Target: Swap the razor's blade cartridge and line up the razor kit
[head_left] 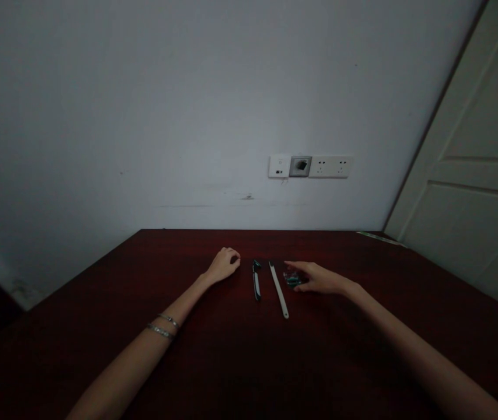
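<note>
I'm at a dark red-brown table (214,356), its far edge against a pale, scuffed wall (188,87). A row of wall sockets (331,167) sits above the table, and a panelled door (480,151) slants up on my right. The light is dim.

My right hand (318,277) has thumb and fingers spread, with a small clear packet (293,280) in the gap, something green showing in it. My fingers partly cover it — I can't tell whether they touch it, or what it holds. My left hand (223,266) rests loosely curled on the table; its palm is hidden, so I can't tell whether anything is in it. Both forearms run out of view at the bottom, the left wearing two bracelets (160,331).

Between my hands lie a razor (256,286), nearer the left, and a long white stick (279,293) beside it, well apart from the table's edges. A thin strip (380,238) lies along the far right corner. Tabletop stretches in front of both items — there's room to slide either towards me.
</note>
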A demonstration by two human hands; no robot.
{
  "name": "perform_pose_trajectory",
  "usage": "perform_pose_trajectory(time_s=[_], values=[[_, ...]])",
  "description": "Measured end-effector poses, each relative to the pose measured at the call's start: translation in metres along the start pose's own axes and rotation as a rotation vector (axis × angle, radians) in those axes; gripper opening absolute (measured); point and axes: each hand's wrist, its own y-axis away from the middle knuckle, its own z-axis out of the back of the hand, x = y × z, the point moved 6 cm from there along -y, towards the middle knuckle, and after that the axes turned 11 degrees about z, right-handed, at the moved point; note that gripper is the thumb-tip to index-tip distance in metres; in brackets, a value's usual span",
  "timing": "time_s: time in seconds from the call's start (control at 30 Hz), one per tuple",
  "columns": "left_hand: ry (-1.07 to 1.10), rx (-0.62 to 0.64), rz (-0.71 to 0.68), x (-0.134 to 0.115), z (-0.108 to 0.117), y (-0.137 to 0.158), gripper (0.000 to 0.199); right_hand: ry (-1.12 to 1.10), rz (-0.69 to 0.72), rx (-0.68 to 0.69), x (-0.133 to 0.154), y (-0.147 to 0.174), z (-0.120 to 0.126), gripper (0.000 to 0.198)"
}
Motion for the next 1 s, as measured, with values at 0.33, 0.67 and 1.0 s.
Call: perform_pose_trajectory(time_s=[0.33,0.67,1.0], values=[[-0.171,-0.011,0.004,0.039,-0.005,0.002,0.027,0.358,-0.165,-0.2,-0.083,0.029,0.026,0.051],[-0.137,-0.021,0.008,0.041,-0.004,0.006,0.026,0.473,-0.164,-0.361,-0.094,0.04,0.014,0.041],[-0.134,-0.006,0.038,0.041,-0.003,0.008,0.027,0.432,-0.178,-0.363,-0.096,0.041,0.015,0.04]])
